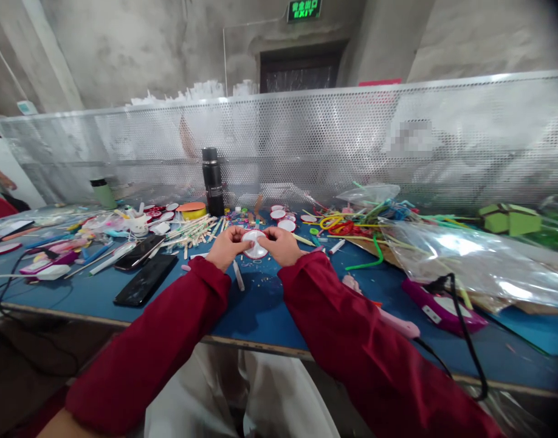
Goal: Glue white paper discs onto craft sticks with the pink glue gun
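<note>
Both my hands meet over the middle of the blue table (261, 316), in dark red sleeves. My left hand (227, 245) and my right hand (281, 244) pinch a small round white disc (255, 246) between their fingertips, one on each side. The disc is held just above the tabletop. Small white sticks (238, 275) and bits of scrap lie under and around my hands.
Two black phones (146, 278) lie at the left, near white sticks (194, 229), a yellow tape roll (194, 212) and a black flask (213, 181). Coloured tubes (347, 224), clear plastic bags (470, 258) and a purple device with a black cable (438, 304) fill the right. A perforated metal screen (334, 143) backs the table.
</note>
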Available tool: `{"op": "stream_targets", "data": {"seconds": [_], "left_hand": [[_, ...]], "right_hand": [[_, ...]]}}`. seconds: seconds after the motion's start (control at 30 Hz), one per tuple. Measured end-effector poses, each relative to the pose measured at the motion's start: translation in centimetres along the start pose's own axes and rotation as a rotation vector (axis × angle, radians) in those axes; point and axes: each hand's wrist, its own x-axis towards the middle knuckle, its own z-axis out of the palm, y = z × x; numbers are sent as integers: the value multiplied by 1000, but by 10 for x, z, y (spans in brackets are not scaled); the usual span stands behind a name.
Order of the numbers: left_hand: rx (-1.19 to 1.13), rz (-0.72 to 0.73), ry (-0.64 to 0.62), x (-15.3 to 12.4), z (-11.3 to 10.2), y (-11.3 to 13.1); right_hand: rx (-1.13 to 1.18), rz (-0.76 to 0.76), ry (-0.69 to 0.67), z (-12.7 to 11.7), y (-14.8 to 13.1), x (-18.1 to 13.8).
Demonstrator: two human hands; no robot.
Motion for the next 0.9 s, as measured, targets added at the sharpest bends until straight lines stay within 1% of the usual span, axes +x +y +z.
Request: {"op": "stream_targets", "data": {"seconds": [0.17,0.33,0.53,0.67,0.9], "left_hand": [[-45,-80,-51,-1,0,-3],[-28,-146,-33,-4,2,-3],[-42,-115,-58,-2,0,-5],[-25,-94,-68,0,-1,-5],[6,-93,-51,-1,-1,-5]], "right_hand": [[-88,24,26,-1,1,0],[-110,52,47,0,2,1],[-126,32,50,0,3,1],[-143,46,39,1,3,1],[-125,29,67,1,2,1]]}}
